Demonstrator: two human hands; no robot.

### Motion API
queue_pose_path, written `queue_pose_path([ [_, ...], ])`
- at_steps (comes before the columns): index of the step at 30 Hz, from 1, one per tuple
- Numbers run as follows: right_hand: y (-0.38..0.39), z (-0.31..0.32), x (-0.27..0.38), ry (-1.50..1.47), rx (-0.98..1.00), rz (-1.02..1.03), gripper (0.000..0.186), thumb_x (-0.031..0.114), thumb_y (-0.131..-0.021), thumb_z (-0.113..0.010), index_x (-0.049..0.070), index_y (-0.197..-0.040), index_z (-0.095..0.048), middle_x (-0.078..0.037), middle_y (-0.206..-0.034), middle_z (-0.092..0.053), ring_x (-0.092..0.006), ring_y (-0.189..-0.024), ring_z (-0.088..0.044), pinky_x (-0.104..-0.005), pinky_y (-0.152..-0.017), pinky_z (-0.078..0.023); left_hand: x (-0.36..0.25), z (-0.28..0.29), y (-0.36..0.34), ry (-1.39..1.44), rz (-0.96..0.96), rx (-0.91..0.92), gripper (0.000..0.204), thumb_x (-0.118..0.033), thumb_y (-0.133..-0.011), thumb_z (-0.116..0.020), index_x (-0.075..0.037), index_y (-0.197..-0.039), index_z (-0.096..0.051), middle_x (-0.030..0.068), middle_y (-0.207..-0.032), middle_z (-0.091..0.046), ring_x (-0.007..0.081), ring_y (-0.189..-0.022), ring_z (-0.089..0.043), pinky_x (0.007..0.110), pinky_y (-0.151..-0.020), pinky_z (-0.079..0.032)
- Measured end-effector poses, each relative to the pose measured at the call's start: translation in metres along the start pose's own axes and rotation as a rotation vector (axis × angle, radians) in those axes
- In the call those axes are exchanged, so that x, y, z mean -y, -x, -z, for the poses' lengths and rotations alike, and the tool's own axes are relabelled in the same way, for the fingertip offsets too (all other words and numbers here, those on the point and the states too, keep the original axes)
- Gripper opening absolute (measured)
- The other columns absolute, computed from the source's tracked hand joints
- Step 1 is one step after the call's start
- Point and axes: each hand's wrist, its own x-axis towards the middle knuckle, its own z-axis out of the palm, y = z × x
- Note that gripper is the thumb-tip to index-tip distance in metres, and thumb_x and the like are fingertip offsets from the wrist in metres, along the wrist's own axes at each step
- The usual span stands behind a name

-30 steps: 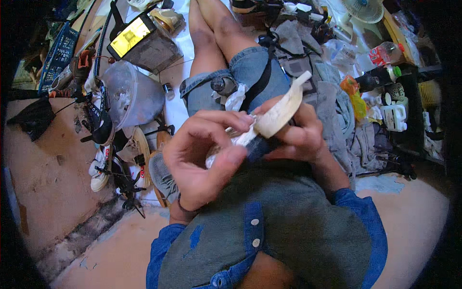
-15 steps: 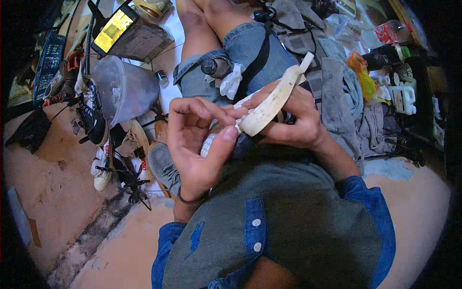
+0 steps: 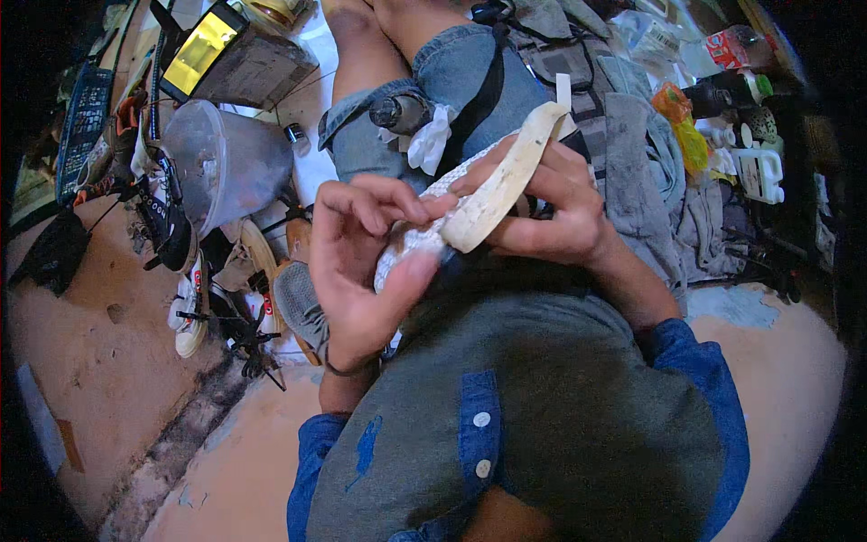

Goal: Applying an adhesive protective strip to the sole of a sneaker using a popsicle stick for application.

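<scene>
My left hand is closed on a white, textured shoe-like piece, its thumb and bent fingers at the near end beside a frayed white patch. My right hand grips the same piece from the right, its fingers curled round a loose-looking cream strip that runs along it and rises past the hand at the far end. The piece's underside is dark and mostly hidden by my hands. Just beyond, on my denim shorts, are a dark cylinder and crumpled white paper.
At left are a translucent tub, assorted shoes, a blue crate and a yellow-screened phone on a dark box. At right lie grey cloths, a yellow bag, bottles and a white jug.
The view has shifted slightly, with surroundings higher in the frame. The cream strip has moved up and tilted more steeply, and more of the textured white piece shows between my hands.
</scene>
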Motion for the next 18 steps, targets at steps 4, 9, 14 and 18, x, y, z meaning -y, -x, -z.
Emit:
queue_pose_path([
  [4,0.000,0.000,-0.002,0.023,0.020,0.009,0.030,0.022,-0.066,-0.080,0.014,-0.094,-0.072,-0.012,-0.096,-0.071,-0.0295,-0.085,-0.070,-0.0401,-0.073,-0.056,0.007,0.004,-0.001,-0.049,-0.008,-0.034,0.038,0.003,-0.081,-0.069,-0.007,-0.097,-0.036,0.0175,-0.108,-0.051,0.0317,-0.113,-0.060,0.044,-0.103,-0.045],
  [9,0.004,-0.005,-0.007,-0.038,-0.027,-0.040,0.037,0.025,-0.059,-0.079,0.021,-0.096,-0.074,-0.004,-0.096,-0.065,-0.0251,-0.084,-0.063,-0.0360,-0.069,-0.051,0.018,0.019,0.004,0.163,-0.155,0.119,0.037,-0.001,-0.080,-0.070,-0.009,-0.094,-0.037,0.0184,-0.106,-0.052,0.0390,-0.115,-0.059,0.052,-0.106,-0.041],
  [14,0.001,-0.002,-0.007,-0.131,-0.064,-0.063,0.044,0.026,-0.058,-0.082,0.020,-0.101,-0.074,-0.005,-0.099,-0.067,-0.0264,-0.088,-0.065,-0.0368,-0.071,-0.051,0.015,0.014,0.003,0.268,-0.144,0.126,0.040,-0.004,-0.078,-0.073,-0.008,-0.095,-0.037,0.0207,-0.110,-0.048,0.0436,-0.118,-0.056,0.057,-0.108,-0.039],
  [18,-0.001,-0.002,-0.010,-0.105,-0.067,-0.053,0.043,0.024,-0.059,-0.084,0.019,-0.101,-0.074,-0.006,-0.099,-0.067,-0.0267,-0.088,-0.066,-0.0378,-0.072,-0.052,0.005,-0.005,0.003,0.024,-0.061,-0.078,0.042,0.000,-0.078,-0.071,-0.007,-0.098,-0.035,0.0210,-0.117,-0.044,0.0440,-0.121,-0.055,0.056,-0.107,-0.041],
])
